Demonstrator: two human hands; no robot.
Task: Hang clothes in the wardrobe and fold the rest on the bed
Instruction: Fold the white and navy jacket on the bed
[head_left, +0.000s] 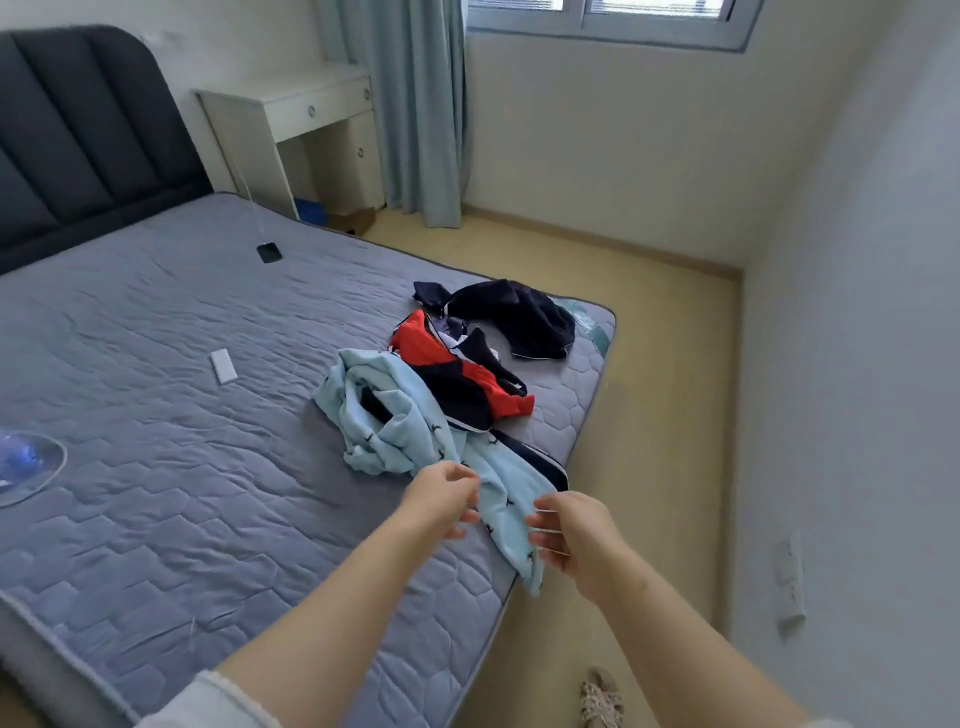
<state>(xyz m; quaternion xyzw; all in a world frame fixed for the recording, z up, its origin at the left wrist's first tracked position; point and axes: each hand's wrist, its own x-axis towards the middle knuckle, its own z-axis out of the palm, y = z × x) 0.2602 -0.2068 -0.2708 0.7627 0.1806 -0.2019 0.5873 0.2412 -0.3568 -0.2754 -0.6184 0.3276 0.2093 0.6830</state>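
Bed (156, 467) quilted grey | clothes (415, 415) heaped near corner | floor (649, 338) yellowish, perhaps vinyl

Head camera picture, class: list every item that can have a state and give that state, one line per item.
Light blue garment: crumpled, one end hanging over the bed edge.
Red and navy garment: unfolded, in a heap.
Dark navy garment: bunched near the bed corner.
Left hand: open, at the blue cloth.
Right hand: open, beside the cloth.
Phone: lying flat, cable attached.
Curtain: drawn aside.
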